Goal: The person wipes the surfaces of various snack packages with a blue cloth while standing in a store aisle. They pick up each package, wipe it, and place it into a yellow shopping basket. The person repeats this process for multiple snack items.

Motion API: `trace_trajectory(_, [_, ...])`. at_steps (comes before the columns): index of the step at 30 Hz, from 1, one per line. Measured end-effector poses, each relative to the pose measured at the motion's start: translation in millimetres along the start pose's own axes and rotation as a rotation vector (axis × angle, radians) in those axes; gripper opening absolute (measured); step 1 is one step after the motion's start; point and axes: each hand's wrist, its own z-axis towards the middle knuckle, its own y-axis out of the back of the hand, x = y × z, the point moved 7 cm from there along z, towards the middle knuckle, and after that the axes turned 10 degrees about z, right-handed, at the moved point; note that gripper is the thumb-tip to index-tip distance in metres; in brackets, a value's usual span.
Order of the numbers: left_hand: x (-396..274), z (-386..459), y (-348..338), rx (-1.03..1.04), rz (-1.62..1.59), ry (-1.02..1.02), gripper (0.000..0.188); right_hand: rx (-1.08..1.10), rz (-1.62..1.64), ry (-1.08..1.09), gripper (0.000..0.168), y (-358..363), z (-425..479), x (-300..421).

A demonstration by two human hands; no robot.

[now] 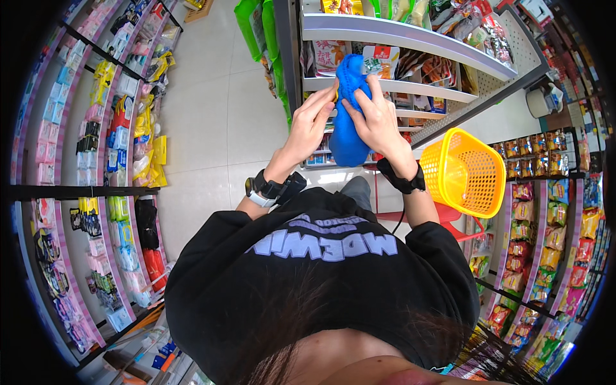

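Observation:
A blue cloth item, perhaps a towel or a garment, hangs lengthwise between my two hands in front of a snack shelf. My left hand grips its upper left edge, where a bit of yellow shows by the fingertips. On the other side, the fingers of my right hand lie spread over the cloth and press on it, with the thumb side hidden in part. The cloth's upper end is bunched. Behind it, white and red snack packets stand on the shelf.
A yellow perforated plastic basket rests on a red stool at my right. Curved white shelf edges with packaged snacks are ahead. Stocked shelving runs along the left, and more snack racks stand at the right. Green bags hang by the shelf end.

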Motion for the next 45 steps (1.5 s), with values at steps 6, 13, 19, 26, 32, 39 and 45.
trace_trajectory(6, [-4,1,1,-0.073,0.108,-0.086,0.03,0.134,-0.117,-0.064,0.017,2,-4,-3])
trace_trajectory(13, [21,-2,7,-0.022,-0.126,0.101,0.031,0.307,-0.242,0.03,0.027,25,-16,-35])
trace_trajectory(19, [24,3,-2,-0.128,-0.634,0.485,0.037,-0.073,0.2,-0.164,0.02,43,-25,-55])
trace_trajectory(26, [35,-1,-17,-0.225,-0.506,0.301,0.032,-0.238,0.485,-0.213,0.018,10,-25,-29])
trace_trajectory(32, [21,-8,-29,0.06,-0.623,0.454,0.051,-0.361,0.174,-0.057,0.023,1,-22,0])
trace_trajectory(39, [1,-30,-35,0.197,-0.693,0.351,0.067,-0.123,-0.207,0.211,0.032,-7,-34,30])
trace_trajectory(45, [1,-18,-34,0.216,-0.66,0.364,0.065,-0.371,-0.322,0.019,0.053,3,-35,22])
